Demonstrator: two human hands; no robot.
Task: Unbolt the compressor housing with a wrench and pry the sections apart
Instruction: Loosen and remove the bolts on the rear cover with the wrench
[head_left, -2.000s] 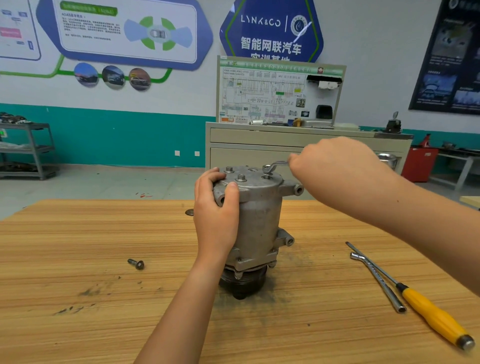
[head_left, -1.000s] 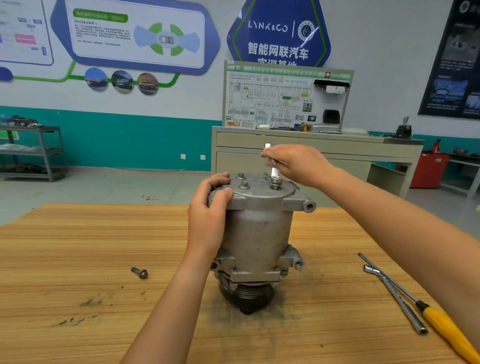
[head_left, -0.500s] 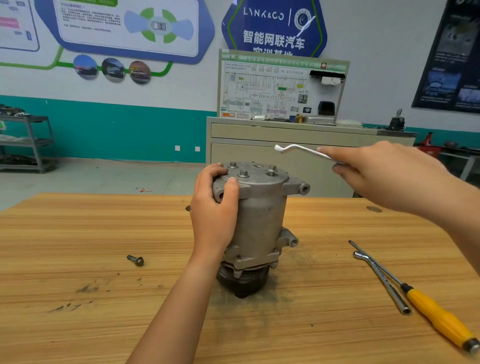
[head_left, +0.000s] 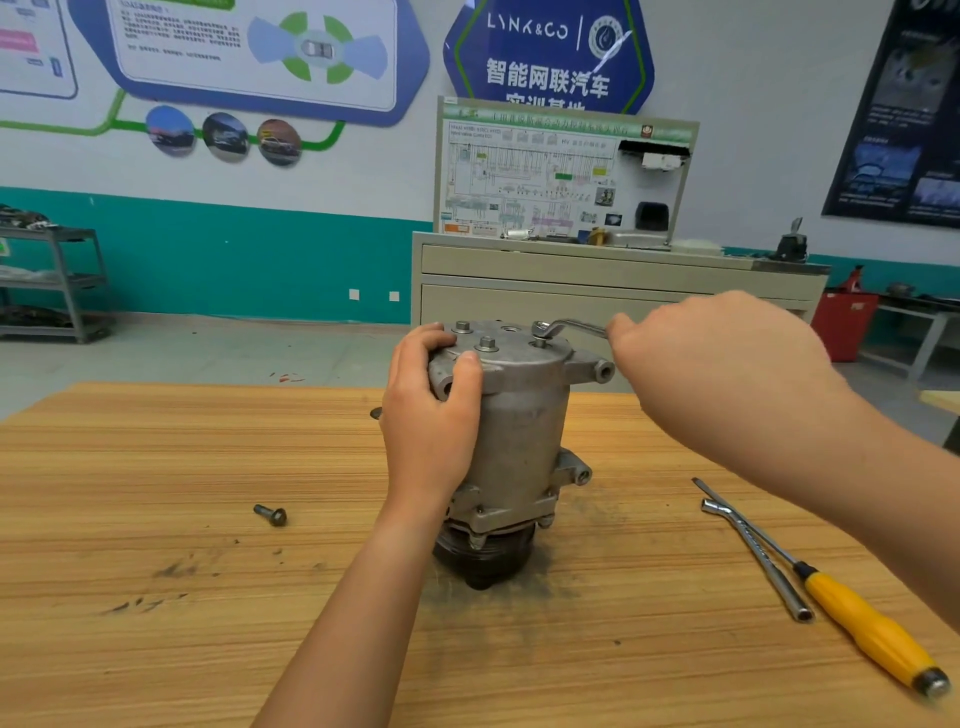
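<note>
A grey metal compressor (head_left: 522, 431) stands upright on its black pulley end in the middle of the wooden table (head_left: 156, 597). My left hand (head_left: 428, 415) grips its upper left side, thumb on the top cover's rim. My right hand (head_left: 722, 364) holds the handle of a silver wrench (head_left: 569, 328) whose ring end sits on the right-hand bolt of the top cover. Two more bolt heads (head_left: 485, 343) stand up on the cover.
One loose bolt (head_left: 271, 514) lies on the table to the left. At the right lie a yellow-handled screwdriver (head_left: 862, 623) and a thin steel socket wrench (head_left: 756, 558). Beyond the table's far edge stand a grey cabinet (head_left: 613, 280) and a metal shelf (head_left: 52, 280).
My right hand lifted the wrench off the cover and swung it out to the right, then set its ring end back on the right-hand bolt. My left hand kept its grip.
</note>
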